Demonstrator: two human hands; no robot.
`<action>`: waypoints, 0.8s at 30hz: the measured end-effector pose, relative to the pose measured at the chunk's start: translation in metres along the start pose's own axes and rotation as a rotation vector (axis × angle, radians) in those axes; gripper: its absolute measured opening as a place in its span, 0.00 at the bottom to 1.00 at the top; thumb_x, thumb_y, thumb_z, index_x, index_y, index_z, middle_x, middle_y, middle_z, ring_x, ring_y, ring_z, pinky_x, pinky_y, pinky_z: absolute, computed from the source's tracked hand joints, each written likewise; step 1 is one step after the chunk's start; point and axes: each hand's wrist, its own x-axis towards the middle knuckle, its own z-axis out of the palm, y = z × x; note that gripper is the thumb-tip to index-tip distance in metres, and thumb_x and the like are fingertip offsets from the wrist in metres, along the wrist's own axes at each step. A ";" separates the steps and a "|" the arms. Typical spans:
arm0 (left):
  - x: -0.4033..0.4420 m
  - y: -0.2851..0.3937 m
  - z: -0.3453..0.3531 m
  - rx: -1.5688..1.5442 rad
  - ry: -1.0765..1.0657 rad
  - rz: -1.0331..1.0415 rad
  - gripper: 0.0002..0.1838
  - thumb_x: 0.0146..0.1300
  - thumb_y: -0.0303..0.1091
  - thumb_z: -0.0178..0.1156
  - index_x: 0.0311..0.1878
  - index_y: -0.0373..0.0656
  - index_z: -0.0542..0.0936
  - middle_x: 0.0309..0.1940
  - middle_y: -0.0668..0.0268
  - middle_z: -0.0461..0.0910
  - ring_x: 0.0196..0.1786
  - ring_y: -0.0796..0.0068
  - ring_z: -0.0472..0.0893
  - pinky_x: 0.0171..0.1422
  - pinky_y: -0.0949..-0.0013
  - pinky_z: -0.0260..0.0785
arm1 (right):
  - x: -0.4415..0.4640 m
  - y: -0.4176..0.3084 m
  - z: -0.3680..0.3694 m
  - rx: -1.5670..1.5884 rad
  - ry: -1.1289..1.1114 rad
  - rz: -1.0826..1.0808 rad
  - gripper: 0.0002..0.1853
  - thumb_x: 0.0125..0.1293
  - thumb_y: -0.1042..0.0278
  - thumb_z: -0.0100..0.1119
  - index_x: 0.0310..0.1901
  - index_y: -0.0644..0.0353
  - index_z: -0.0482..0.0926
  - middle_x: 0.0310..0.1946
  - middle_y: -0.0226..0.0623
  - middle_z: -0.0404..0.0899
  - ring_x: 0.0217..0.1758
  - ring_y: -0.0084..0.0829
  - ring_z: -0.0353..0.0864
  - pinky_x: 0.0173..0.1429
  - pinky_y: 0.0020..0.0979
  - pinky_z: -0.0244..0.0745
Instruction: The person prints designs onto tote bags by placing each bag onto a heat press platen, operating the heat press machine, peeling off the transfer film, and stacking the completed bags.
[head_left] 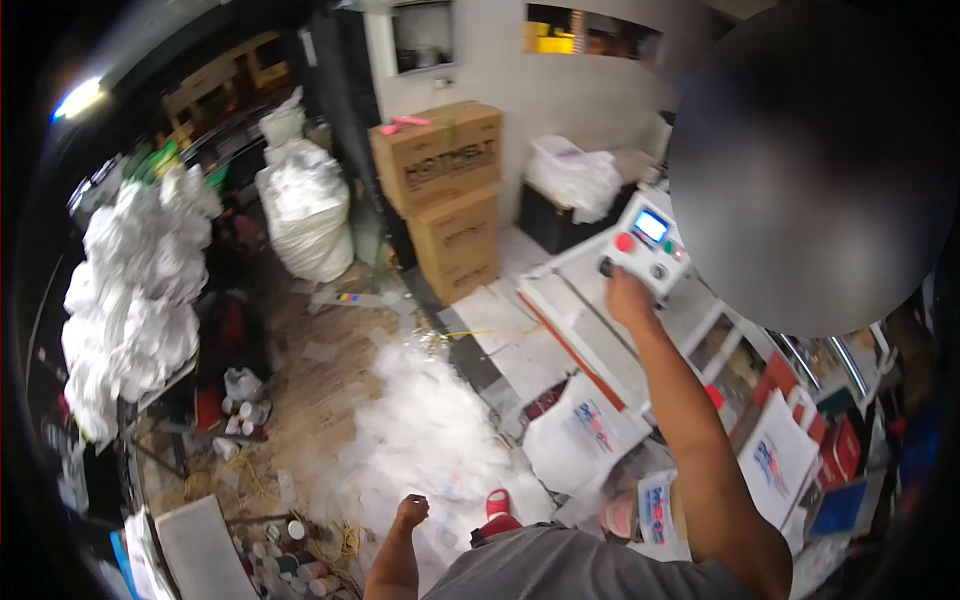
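Note:
My right hand [629, 298] reaches out to a white control panel [640, 212] on a machine. Its fingers are closed at a black knob [606, 267] on the panel's lower left corner. Beside the knob are a red push button [625, 242], a lit screen [652, 227] and a second dark dial [659, 271]. Low in the middle of the view, my left hand [412, 511] hangs away from everything with its fingers curled and nothing visible in them. White printed bags [583, 437] lie near the machine, below my right forearm.
Two stacked cardboard boxes [438, 160] stand by the wall. White plastic [410, 440] covers the floor by my feet. A pile of white bags [135, 290] and a full sack [308, 210] are at left. Several cups and jars [290, 560] sit at lower left. A blurred patch hides the upper right.

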 end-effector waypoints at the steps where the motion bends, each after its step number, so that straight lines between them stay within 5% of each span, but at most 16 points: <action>1: 0.003 -0.009 -0.005 0.020 0.011 -0.009 0.12 0.63 0.35 0.56 0.44 0.36 0.77 0.24 0.60 0.82 0.23 0.73 0.80 0.27 0.70 0.75 | 0.000 -0.002 -0.001 0.003 0.032 0.005 0.14 0.67 0.59 0.49 0.43 0.62 0.72 0.35 0.53 0.80 0.40 0.55 0.80 0.44 0.55 0.73; 5: -0.008 -0.036 -0.019 -0.008 -0.001 -0.092 0.09 0.61 0.35 0.59 0.39 0.40 0.81 0.26 0.64 0.83 0.26 0.72 0.82 0.29 0.66 0.76 | 0.001 -0.010 -0.011 -0.055 -0.013 0.045 0.13 0.68 0.58 0.48 0.47 0.55 0.73 0.37 0.51 0.81 0.44 0.54 0.80 0.46 0.53 0.72; 11: 0.028 -0.117 -0.016 1.090 -0.437 0.401 0.10 0.56 0.39 0.59 0.23 0.46 0.81 0.24 0.70 0.83 0.28 0.69 0.80 0.31 0.64 0.73 | 0.001 -0.024 -0.007 -0.033 0.049 0.066 0.13 0.68 0.56 0.48 0.48 0.53 0.72 0.35 0.55 0.80 0.42 0.59 0.78 0.43 0.57 0.70; 12: 0.027 -0.122 -0.013 1.086 -0.436 0.401 0.10 0.56 0.39 0.59 0.23 0.46 0.81 0.24 0.70 0.83 0.28 0.69 0.80 0.31 0.64 0.73 | 0.000 -0.027 -0.009 -0.027 0.037 0.085 0.13 0.68 0.57 0.48 0.46 0.55 0.72 0.36 0.54 0.80 0.42 0.57 0.78 0.44 0.56 0.70; 14: 0.030 -0.124 -0.008 0.008 -0.346 -0.299 0.12 0.58 0.37 0.53 0.24 0.45 0.81 0.19 0.65 0.79 0.24 0.72 0.79 0.28 0.65 0.70 | -0.004 -0.022 -0.012 -0.030 0.031 0.128 0.12 0.68 0.57 0.48 0.44 0.57 0.72 0.37 0.52 0.80 0.43 0.56 0.79 0.45 0.55 0.71; 18: 0.024 -0.112 -0.002 0.074 -0.360 -0.185 0.13 0.57 0.35 0.50 0.23 0.43 0.79 0.15 0.64 0.76 0.20 0.75 0.76 0.27 0.66 0.69 | -0.006 -0.018 -0.011 -0.046 0.080 0.054 0.12 0.68 0.58 0.48 0.43 0.57 0.72 0.35 0.53 0.80 0.41 0.57 0.78 0.44 0.55 0.70; 20: 0.010 -0.098 -0.002 0.100 -0.118 -0.103 0.13 0.63 0.35 0.47 0.38 0.43 0.80 0.29 0.64 0.81 0.30 0.69 0.81 0.24 0.68 0.70 | -0.006 -0.021 -0.009 -0.055 0.100 0.051 0.11 0.68 0.59 0.48 0.43 0.57 0.73 0.35 0.53 0.80 0.42 0.57 0.78 0.43 0.54 0.71; 24: 0.033 -0.110 -0.005 0.623 0.051 0.238 0.19 0.56 0.42 0.49 0.35 0.35 0.83 0.36 0.47 0.82 0.42 0.50 0.82 0.44 0.53 0.75 | 0.013 0.026 0.033 -0.006 0.159 -0.132 0.14 0.69 0.63 0.47 0.48 0.63 0.76 0.41 0.53 0.80 0.47 0.53 0.78 0.50 0.47 0.71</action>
